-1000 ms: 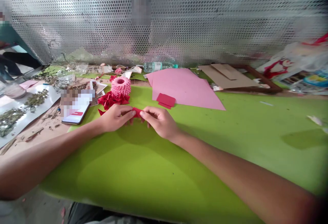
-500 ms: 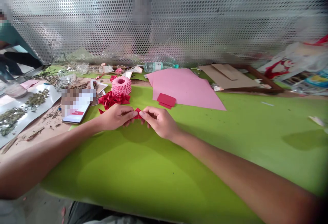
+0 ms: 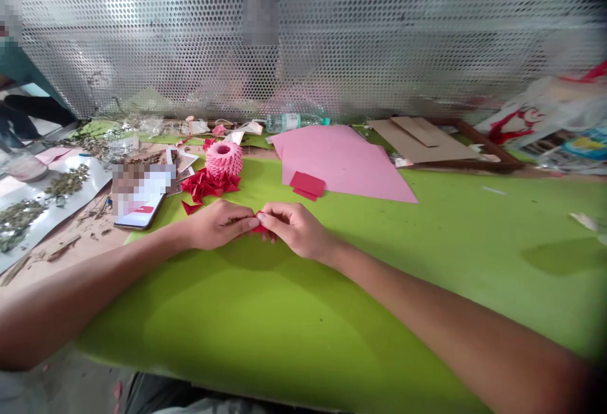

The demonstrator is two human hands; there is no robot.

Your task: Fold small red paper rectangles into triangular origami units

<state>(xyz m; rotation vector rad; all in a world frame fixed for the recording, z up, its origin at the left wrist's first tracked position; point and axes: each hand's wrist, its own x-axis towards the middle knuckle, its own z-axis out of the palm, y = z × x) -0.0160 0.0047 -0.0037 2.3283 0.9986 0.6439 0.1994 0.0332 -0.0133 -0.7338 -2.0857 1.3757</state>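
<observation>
Left fingers, right fingers pinch small folded red paper, mostly hidden.

One left hand and one right hand pinch one folded red piece. Nearby are one phone, one plastic bottle and one pink paper ring. There are also one large pink sheet, two red squares, two cardboard pieces and one wooden frame.
</observation>
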